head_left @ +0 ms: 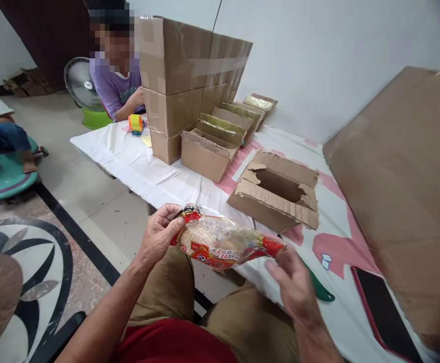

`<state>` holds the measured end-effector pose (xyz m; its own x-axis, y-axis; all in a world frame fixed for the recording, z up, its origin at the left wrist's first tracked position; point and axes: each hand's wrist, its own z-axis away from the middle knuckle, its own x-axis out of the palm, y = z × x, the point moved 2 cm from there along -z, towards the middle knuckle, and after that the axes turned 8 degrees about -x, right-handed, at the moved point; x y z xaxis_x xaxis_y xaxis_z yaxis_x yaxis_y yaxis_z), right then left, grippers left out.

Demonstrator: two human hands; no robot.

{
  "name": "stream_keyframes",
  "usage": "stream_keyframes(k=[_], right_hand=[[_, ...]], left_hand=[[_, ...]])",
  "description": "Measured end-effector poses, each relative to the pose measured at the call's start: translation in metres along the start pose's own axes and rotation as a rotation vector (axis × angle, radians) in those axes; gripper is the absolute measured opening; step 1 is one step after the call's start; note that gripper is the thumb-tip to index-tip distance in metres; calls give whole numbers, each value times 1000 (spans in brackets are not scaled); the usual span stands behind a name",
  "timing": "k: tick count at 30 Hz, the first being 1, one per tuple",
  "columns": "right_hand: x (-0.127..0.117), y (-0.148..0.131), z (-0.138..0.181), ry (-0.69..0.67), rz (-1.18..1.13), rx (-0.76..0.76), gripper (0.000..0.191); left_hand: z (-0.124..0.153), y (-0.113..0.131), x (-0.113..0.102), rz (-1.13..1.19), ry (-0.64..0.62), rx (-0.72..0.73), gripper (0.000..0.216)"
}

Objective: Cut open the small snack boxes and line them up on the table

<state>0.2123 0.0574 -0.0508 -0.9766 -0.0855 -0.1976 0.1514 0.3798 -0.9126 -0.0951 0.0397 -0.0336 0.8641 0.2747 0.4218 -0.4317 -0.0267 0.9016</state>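
Note:
A clear plastic food packet with red and gold printing is stretched between my hands, above my lap. Something pale fills its left part; what it is I cannot make out. My left hand pinches the packet's left end, thumb on top. At the other end, my right hand grips the red tip, its fingers slightly blurred. Just beyond the packet stands a small cardboard box with a torn-open top. Partly behind my right hand lies a green curved object.
Stacked cartons rise at the table's far left, beside a row of opened boxes. A phone lies at right, near a large cardboard box. A person in purple sits beyond the cartons; another person sits at far left.

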Motion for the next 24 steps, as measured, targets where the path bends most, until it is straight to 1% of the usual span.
stream_keyframes(k=[2,3,4,5,7,9,10,12,14,15,18,19,20,22,24], right_hand=[[0,-28,-9,59,38,-167,38],[1,-44,-15,61,93,-248,36],[5,-60,-21,31,167,-327,35],[9,-75,-28,-42,248,-402,37],[21,-98,-42,-270,402,-536,40],[33,-109,-53,-481,506,-602,39],[38,-111,-57,-556,534,-614,36],[46,-109,-60,-638,547,-613,28],[51,-104,-59,-633,522,-562,23],[51,-101,-58,-594,509,-511,22],[46,-94,-52,-406,467,-331,22],[44,-93,-50,-368,439,-298,20],[42,-92,-49,-361,403,-284,17],[39,-91,-46,-420,336,-271,17],[39,-89,-45,-509,304,-238,22]], left_hand=[[1,8,-3,-48,-17,5,45],[3,12,-4,-73,-35,6,45],[4,16,-3,-97,-56,8,45],[5,18,-2,-121,-79,9,45],[8,21,0,-161,-121,5,45],[11,20,2,-191,-152,-9,43],[12,18,1,-204,-160,-17,41],[14,14,-1,-226,-165,-24,38],[16,10,-3,-242,-178,-33,35],[16,8,-4,-251,-194,-44,34],[16,4,-6,-259,-234,-96,33],[16,4,-6,-254,-235,-106,33],[16,4,-6,-245,-231,-108,32],[17,4,-4,-227,-225,-108,31],[18,3,-2,-224,-232,-110,31]])
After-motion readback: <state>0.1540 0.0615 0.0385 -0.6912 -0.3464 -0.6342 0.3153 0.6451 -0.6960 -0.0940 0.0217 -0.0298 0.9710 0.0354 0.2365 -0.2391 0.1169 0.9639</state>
